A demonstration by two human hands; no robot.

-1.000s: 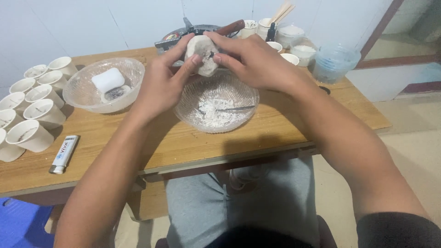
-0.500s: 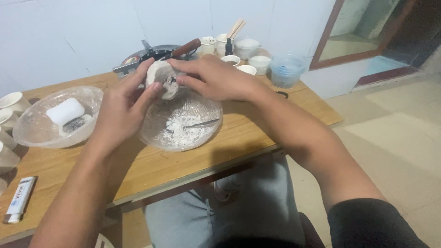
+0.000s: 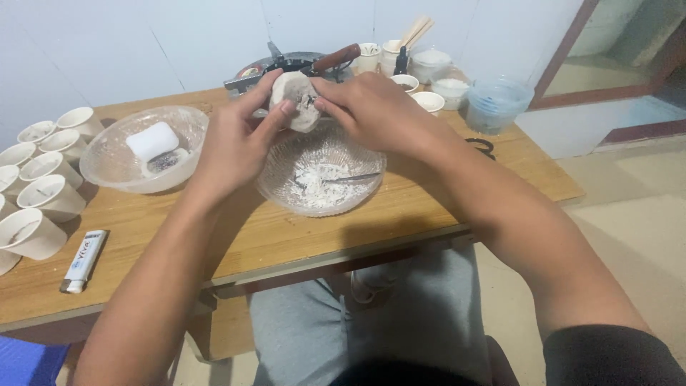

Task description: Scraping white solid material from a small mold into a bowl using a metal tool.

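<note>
Both hands hold a pale round lump [image 3: 295, 100] with a dark patch, raised above a clear glass bowl [image 3: 321, 175]. My left hand [image 3: 236, 139] cups the lump from the left and below. My right hand [image 3: 371, 111] pinches its right side with the fingertips. The glass bowl holds white powder and a thin metal tool lying across it. It sits on the wooden table [image 3: 443, 193] right under the lump.
A second glass bowl [image 3: 143, 150] with a white block sits to the left. Several white paper cups [image 3: 43, 193] line the left edge, a small tube [image 3: 84, 259] lies near them. Small cups, sticks, a dark pan [image 3: 300, 64] and a blue tub [image 3: 496, 104] stand at the back.
The view has shifted, so the table and bowls sit differently in frame. Both hands keep hold of the lump above the powder bowl, with the fingers slightly reworked around it.
</note>
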